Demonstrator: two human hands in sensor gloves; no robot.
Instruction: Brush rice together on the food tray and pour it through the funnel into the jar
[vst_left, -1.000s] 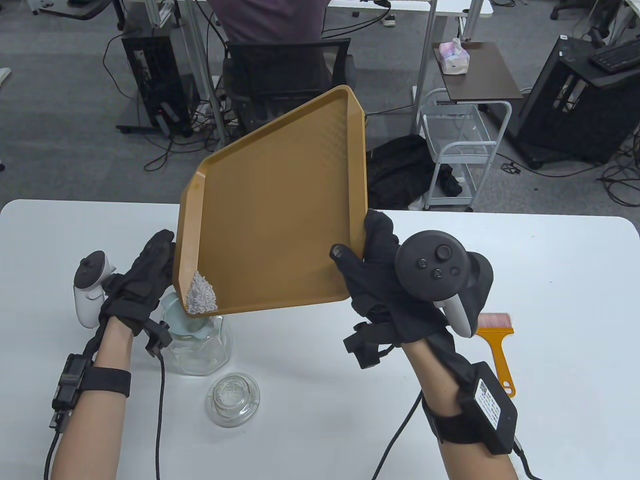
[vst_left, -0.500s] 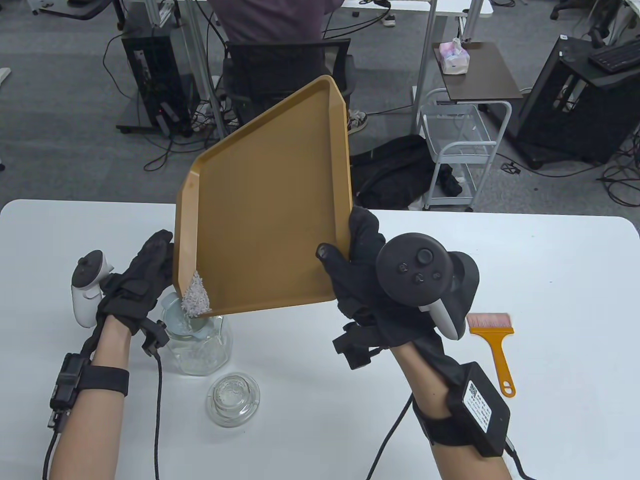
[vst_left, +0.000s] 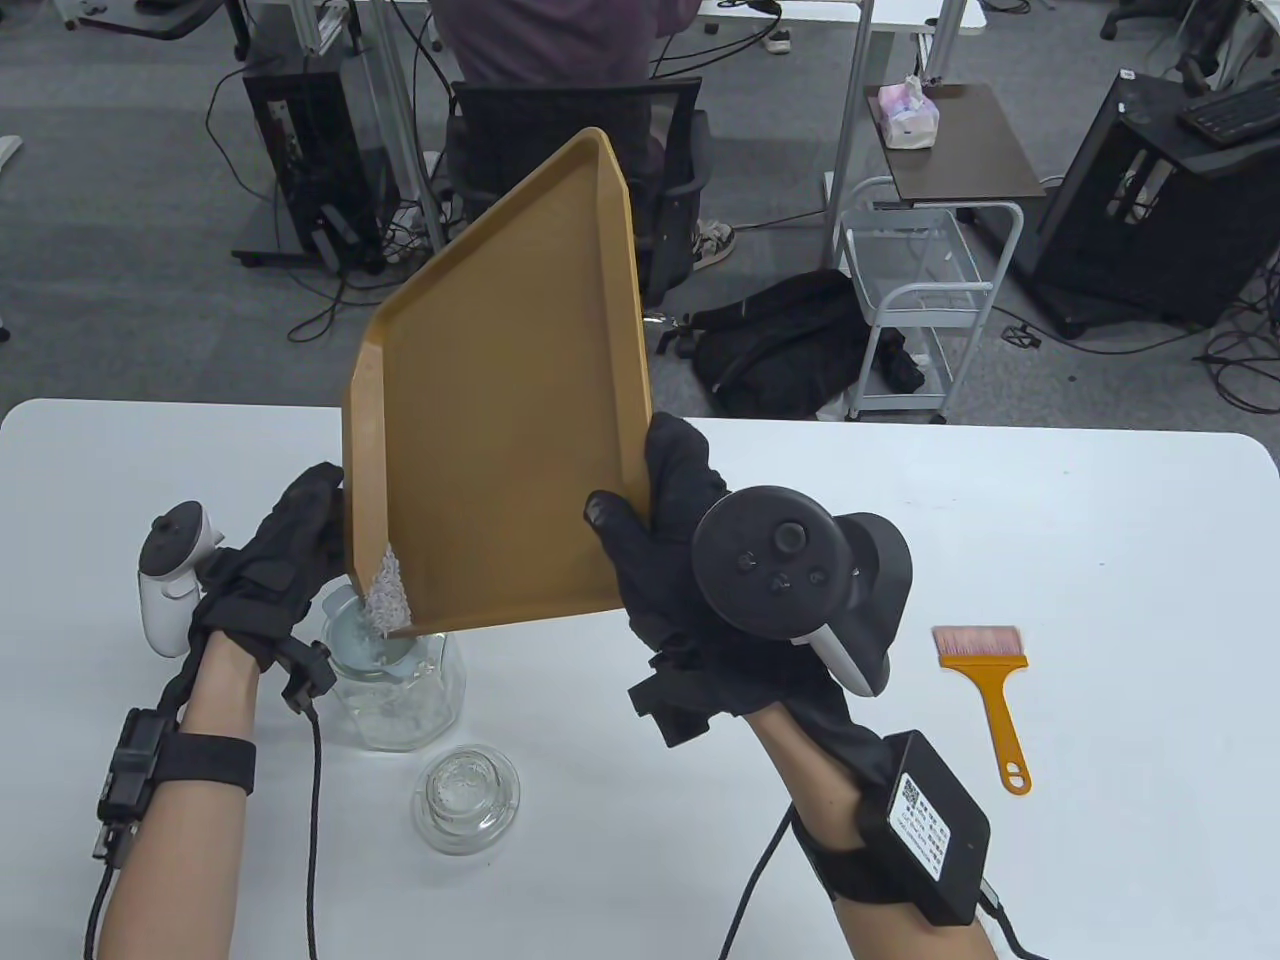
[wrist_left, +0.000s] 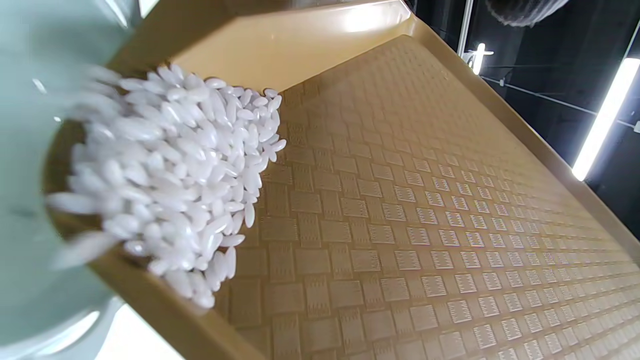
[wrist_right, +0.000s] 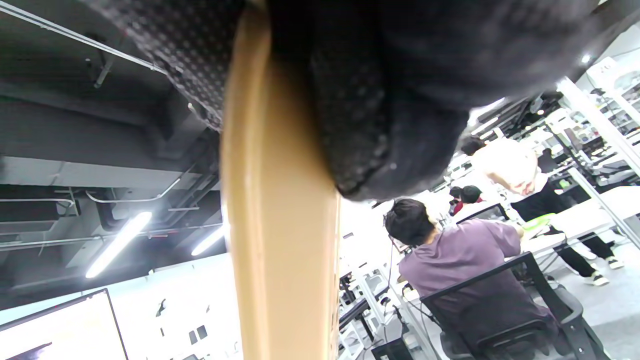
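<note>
Both hands hold the brown food tray (vst_left: 500, 400) tilted steeply, its low corner over the pale green funnel (vst_left: 352, 640) that sits in the glass jar (vst_left: 400, 700). White rice (vst_left: 387, 598) is heaped in that corner and spills over the rim; up close the rice (wrist_left: 170, 170) blurs at the tray (wrist_left: 425, 200) edge above the funnel (wrist_left: 25, 75). My left hand (vst_left: 290, 545) grips the tray's left edge beside the jar. My right hand (vst_left: 650, 520) pinches the tray's right lower edge, thumb on top. The right wrist view shows the tray rim (wrist_right: 280, 225) between gloved fingers (wrist_right: 360, 125).
The glass jar lid (vst_left: 466, 798) lies on the white table (vst_left: 1100, 560) in front of the jar. An orange-handled brush (vst_left: 985, 680) lies to the right of my right hand. Beyond the table are a chair with a seated person (vst_left: 570, 60), a backpack and a white cart.
The tray has tipped steeper, its raised right side swinging left and up. My right hand moved left with it. The rice heap in the corner has shrunk as grains fall into the funnel.
</note>
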